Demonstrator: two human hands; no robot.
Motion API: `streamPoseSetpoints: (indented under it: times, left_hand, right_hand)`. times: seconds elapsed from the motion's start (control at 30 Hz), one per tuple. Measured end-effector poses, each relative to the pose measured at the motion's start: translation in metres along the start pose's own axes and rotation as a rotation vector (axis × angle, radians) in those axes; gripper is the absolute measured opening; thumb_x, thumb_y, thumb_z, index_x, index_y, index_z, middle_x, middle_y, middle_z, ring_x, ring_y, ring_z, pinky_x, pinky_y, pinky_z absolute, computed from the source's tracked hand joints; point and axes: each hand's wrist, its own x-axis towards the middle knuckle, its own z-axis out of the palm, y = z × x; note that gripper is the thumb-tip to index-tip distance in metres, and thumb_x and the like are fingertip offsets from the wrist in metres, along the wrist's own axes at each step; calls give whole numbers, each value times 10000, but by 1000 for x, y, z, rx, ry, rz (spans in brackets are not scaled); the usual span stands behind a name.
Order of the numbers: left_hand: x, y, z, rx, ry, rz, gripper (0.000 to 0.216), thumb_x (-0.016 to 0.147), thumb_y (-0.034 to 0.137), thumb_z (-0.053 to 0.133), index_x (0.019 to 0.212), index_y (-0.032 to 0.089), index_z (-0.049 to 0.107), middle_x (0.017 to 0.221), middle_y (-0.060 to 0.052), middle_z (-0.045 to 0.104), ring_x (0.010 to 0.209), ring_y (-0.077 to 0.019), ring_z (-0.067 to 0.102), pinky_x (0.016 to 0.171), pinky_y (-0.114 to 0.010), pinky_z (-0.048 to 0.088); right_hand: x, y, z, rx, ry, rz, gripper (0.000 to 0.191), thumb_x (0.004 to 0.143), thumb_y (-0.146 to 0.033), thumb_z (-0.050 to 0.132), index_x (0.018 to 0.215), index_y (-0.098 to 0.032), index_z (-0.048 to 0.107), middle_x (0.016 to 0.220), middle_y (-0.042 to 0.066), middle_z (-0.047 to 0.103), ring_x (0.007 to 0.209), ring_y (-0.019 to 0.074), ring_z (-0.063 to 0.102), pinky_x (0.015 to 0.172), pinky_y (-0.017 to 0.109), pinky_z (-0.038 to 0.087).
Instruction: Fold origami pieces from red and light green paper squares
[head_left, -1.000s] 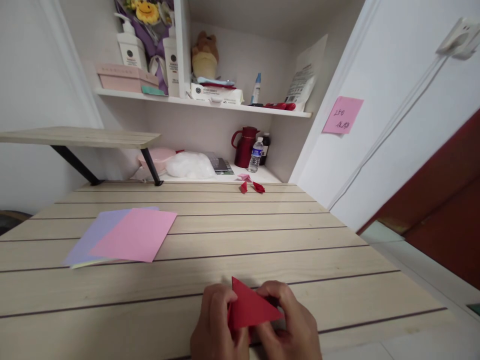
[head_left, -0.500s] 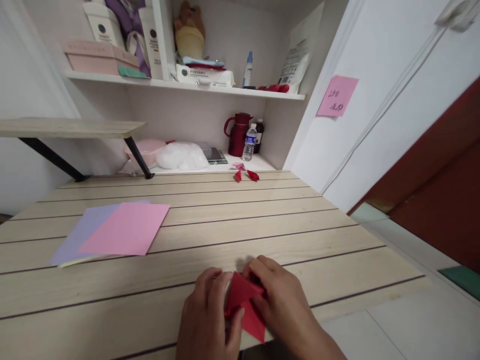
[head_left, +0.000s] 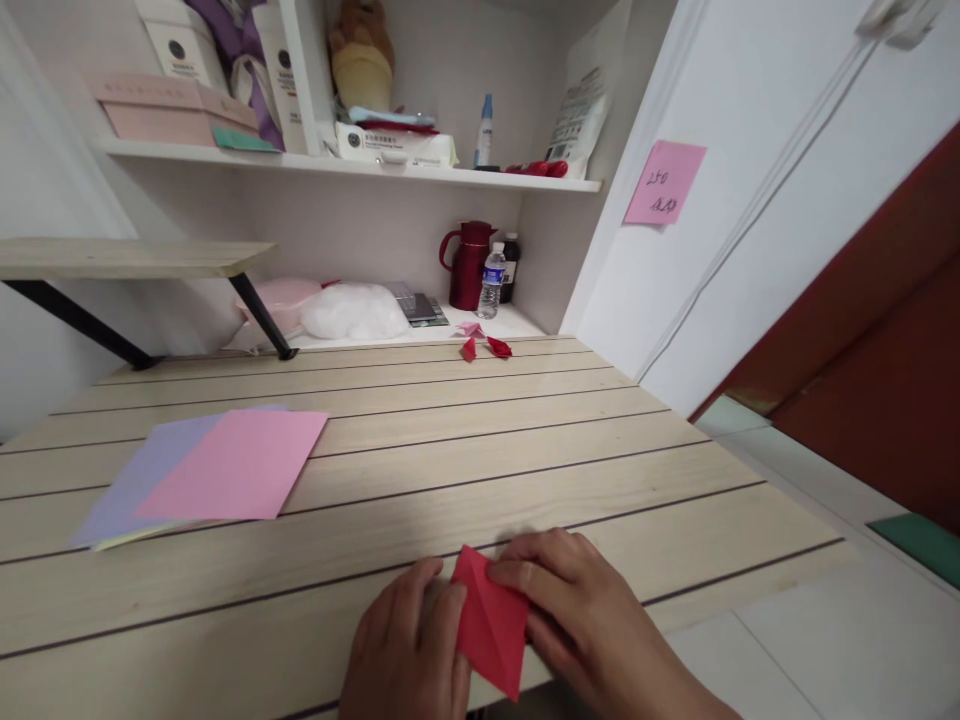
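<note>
A folded red paper point(head_left: 491, 625) lies on the wooden table point(head_left: 420, 470) at its near edge. My left hand point(head_left: 409, 650) presses down on its left side, fingers together. From the right, my right hand point(head_left: 577, 610) pinches the paper's upper right edge. The paper is a pointed, kite-like shape with one tip toward the shelf and one hanging over the table edge.
A stack of pink and lilac paper sheets point(head_left: 217, 465) lies at the left. Small folded red and pink paper pieces point(head_left: 480, 345) sit at the table's far edge. A red jug point(head_left: 469, 265) and a water bottle point(head_left: 492, 282) stand in the alcove. A pink sticky note point(head_left: 664, 183) is on the wall.
The red paper went from a triangle held up between both hands to a narrower folded shape pressed flat on the table. The view tilted down and shifted slightly.
</note>
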Motion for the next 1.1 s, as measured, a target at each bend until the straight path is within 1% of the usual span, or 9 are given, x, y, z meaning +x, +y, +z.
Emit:
streamPoseSetpoints:
  times: [0.1, 0.33, 0.47, 0.63, 0.73, 0.83, 0.93, 1.0, 1.1]
  left_hand:
    - [2, -13, -4, 47, -26, 187, 415, 750, 185, 543, 1158, 204, 617, 1121, -99, 724, 931, -209, 716, 747, -305, 607]
    - [-1, -22, -10, 143, -51, 326, 408, 881, 313, 531, 1272, 213, 594, 1242, -68, 704, 1010, -185, 706, 807, -287, 572]
    - [-8, -19, -13, 90, -29, 256, 401, 982, 449, 382, 1269, 254, 583, 1266, -48, 693, 1072, -177, 672, 893, -331, 491]
    - [2, -2, -16, 9, 25, 46, 524, 996, 489, 306, 1370, 176, 498, 1278, -91, 686, 1194, -234, 598, 1130, -452, 259]
    - [9, 8, -12, -6, -25, 123, 664, 948, 640, 273, 1411, 210, 475, 1333, -86, 650, 1252, -278, 566, 1203, -546, 50]
    - [8, 12, -5, -4, -114, 176, 641, 939, 641, 310, 1394, 232, 501, 1372, -76, 618, 1258, -277, 565, 1204, -570, -63]
    - [2, 11, -1, 24, -169, 172, 614, 933, 617, 380, 1398, 235, 500, 1399, -87, 590, 1284, -292, 542, 1196, -581, -93]
    - [1, 10, 0, 44, -168, 189, 596, 943, 599, 377, 1396, 233, 504, 1411, -87, 579, 1288, -292, 538, 1195, -586, -90]
    - [2, 7, 0, 68, -146, 231, 556, 974, 551, 326, 1380, 226, 524, 1427, -79, 563, 1271, -284, 551, 1196, -589, -76]
  right_hand:
    - [-2, 1, 0, -51, 40, -25, 299, 885, -126, 548, 1135, -256, 647, 1076, 72, 674, 906, 211, 629, 789, 359, 512]
    - [-2, 3, -5, -65, 82, -79, 307, 938, -132, 510, 1193, -224, 654, 1114, 116, 679, 966, 223, 643, 815, 373, 554]
    - [-10, 6, -6, -131, 16, -106, 359, 968, -143, 514, 1312, -217, 590, 1236, 129, 655, 1075, 235, 623, 884, 396, 560]
    - [-13, 6, -3, -176, -15, -99, 381, 977, -166, 538, 1347, -247, 567, 1295, 111, 642, 1119, 237, 618, 927, 418, 554]
    - [-10, 3, -7, -167, -21, -106, 354, 973, -171, 536, 1319, -223, 592, 1260, 115, 661, 1093, 243, 631, 909, 426, 563]
    - [-9, 5, -13, -109, -3, -120, 364, 990, -172, 470, 1334, -213, 581, 1237, 120, 670, 1083, 225, 642, 901, 383, 573]
    - [-15, 11, -18, -71, 103, -28, 411, 982, -140, 408, 1359, -221, 552, 1227, 113, 672, 1082, 198, 648, 899, 338, 574]
    - [-19, 14, -19, -117, 152, 2, 427, 973, -130, 400, 1368, -221, 538, 1237, 104, 672, 1127, 211, 631, 951, 384, 549]
    - [-24, 13, -18, -252, 95, -121, 411, 997, -277, 470, 1399, -198, 512, 1300, 91, 659, 1295, 267, 522, 1070, 491, 447]
